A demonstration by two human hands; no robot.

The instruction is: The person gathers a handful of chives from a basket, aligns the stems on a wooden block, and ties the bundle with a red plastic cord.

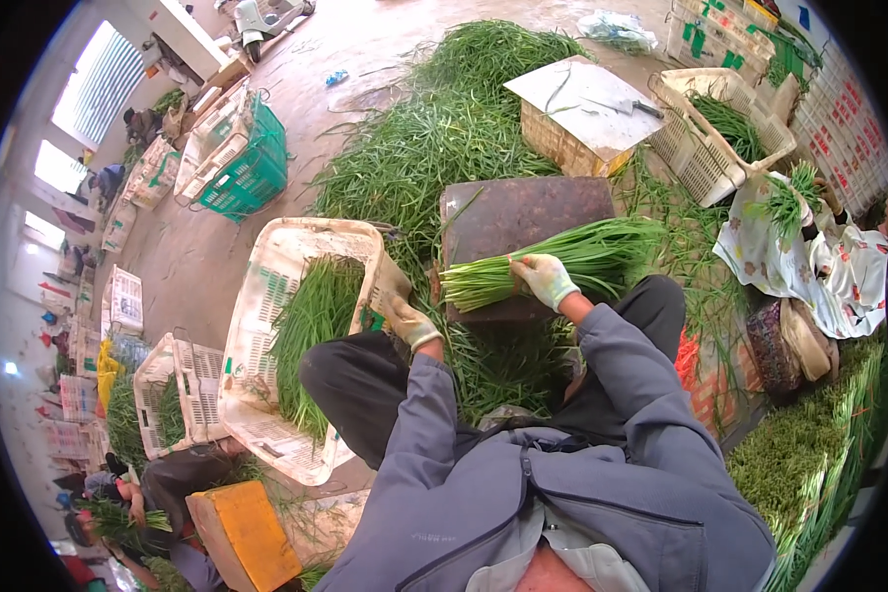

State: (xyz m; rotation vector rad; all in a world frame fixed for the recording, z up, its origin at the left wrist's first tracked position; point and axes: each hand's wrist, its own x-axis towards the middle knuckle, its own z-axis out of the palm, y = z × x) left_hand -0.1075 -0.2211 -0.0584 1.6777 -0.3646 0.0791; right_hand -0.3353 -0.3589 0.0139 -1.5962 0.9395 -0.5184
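Note:
My right hand (546, 279), in a pale, stained glove, closes over the near side of a bundle of green chives (602, 249). The bundle lies across a dark, worn board (528, 209) in front of me, its pale cut ends at the left and its leaves spreading right. My gloved left hand (410, 322) is at the right rim of a white plastic basket (249, 395), fingers stretched out and seemingly holding nothing. Whether they touch the rim, I cannot tell. Inside that basket are more chives (318, 335), laid lengthwise.
Beyond the board spreads a large heap of loose chives (464, 118). A knife (622, 105) rests on a white-topped box (577, 109), beside another basket (725, 128). Stacked bundles (809, 474) fill the lower right. An orange box (245, 538) stands lower left, near another person (173, 483).

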